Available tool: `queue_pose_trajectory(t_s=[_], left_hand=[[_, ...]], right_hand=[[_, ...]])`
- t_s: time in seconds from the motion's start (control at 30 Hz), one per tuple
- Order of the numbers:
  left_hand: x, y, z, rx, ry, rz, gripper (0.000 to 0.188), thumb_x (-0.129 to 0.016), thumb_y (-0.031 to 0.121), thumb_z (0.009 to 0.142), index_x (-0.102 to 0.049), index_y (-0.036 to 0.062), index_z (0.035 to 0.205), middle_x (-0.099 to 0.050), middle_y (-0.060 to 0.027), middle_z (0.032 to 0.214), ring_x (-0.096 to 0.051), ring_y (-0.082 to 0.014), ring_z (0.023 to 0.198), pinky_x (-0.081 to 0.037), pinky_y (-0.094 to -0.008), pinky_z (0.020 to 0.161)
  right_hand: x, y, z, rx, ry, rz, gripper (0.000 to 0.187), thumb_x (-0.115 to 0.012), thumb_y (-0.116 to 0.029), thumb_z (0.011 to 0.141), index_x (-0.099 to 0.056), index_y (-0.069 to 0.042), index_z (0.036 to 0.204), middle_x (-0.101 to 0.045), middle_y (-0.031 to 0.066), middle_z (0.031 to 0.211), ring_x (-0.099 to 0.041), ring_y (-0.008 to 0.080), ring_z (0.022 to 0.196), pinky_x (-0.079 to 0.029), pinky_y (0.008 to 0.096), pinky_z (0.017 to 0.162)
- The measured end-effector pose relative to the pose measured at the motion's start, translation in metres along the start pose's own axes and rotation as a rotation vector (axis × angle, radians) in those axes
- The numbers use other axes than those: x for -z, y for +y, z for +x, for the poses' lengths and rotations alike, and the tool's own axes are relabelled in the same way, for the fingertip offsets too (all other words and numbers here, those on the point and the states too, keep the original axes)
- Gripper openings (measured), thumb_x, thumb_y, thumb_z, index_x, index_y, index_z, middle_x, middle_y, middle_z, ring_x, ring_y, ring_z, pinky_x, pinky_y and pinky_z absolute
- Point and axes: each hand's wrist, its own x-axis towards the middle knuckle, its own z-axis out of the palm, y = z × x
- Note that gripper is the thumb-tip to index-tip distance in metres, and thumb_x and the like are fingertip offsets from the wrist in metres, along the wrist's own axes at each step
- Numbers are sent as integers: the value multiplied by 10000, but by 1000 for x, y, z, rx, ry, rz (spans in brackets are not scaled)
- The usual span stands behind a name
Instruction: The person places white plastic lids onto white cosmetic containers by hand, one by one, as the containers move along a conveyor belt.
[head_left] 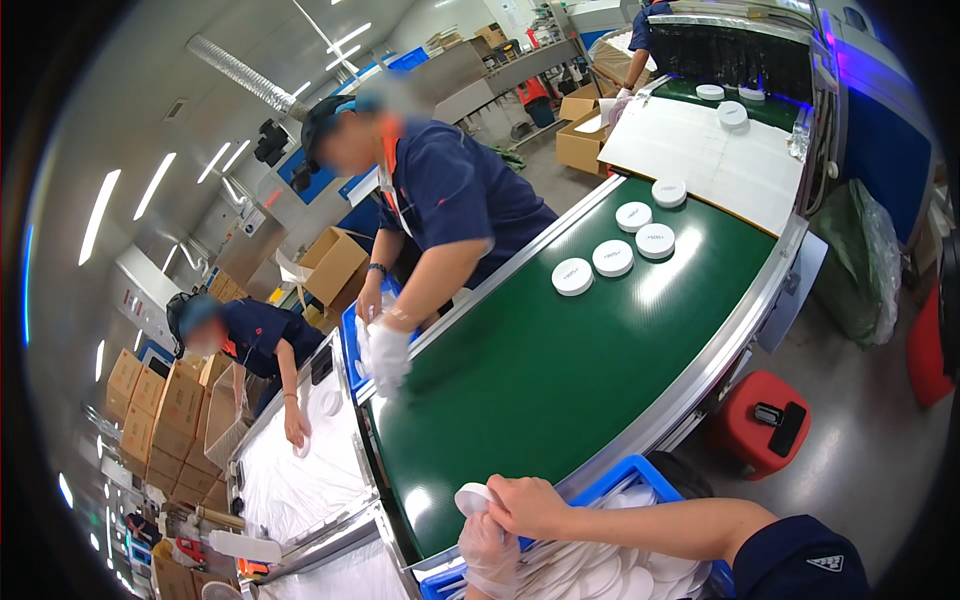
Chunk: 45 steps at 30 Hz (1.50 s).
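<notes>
Near the front end of the green conveyor belt (pixel 520 390), my two hands meet at a white round lid (pixel 473 498). My right hand (pixel 528 508), bare, closes its fingers on the lid's right edge. Just below, my left hand (pixel 488 552) wears a thin translucent glove and grips the lid from underneath; its fingertips are partly hidden. Under my right forearm stands a blue crate (pixel 637 468) filled with flat white discs (pixel 590 575). Farther up the belt lie several white round caps (pixel 613 258) with dark print on top.
Across the belt a co-worker (pixel 450 190) with a white-gloved hand reaches over another blue crate (pixel 350 340). A second co-worker (pixel 250 340) handles discs on a white-covered table (pixel 300 490). A metal rail edges the belt; a red stool (pixel 755 410) stands right. A white board (pixel 700 160) bridges the belt's far end.
</notes>
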Motion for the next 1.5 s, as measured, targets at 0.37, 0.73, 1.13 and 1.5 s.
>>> queue_pose_trajectory(t_s=[0.37,0.73,1.13,1.5], left_hand=[[7,-3,9,-51,116,7,419,-671,80,623,-482,32,994,-486,-134,963,-518,-326,821,-419,-410,703],[100,-138,-53,734,581,-592,352,-528,148,813,-504,-13,1125,-502,-210,1158,-469,-313,1093,-375,-408,932],[113,-184,-185,881,-181,287,511,-605,290,813,-447,-2,1201,-482,-195,1215,-468,-309,1107,-339,-342,975],[86,-88,-39,704,40,-59,592,-647,360,778,-445,-1,1202,-486,-191,1213,-468,-333,1097,-339,-363,974]], right_hand=[[-3,2,-2,-146,-73,300,208,-534,-195,774,-505,5,827,-571,191,632,-573,372,616,-451,424,586],[-39,4,-48,553,-829,-157,135,-583,-184,784,-564,-72,858,-560,82,739,-566,260,717,-439,363,620],[-49,-7,-62,495,-723,-258,145,-516,-132,689,-625,-52,637,-612,148,643,-608,291,624,-461,411,531],[-49,-7,-62,595,-605,-282,162,-477,-140,738,-608,-62,686,-613,116,700,-589,243,662,-463,371,555]])
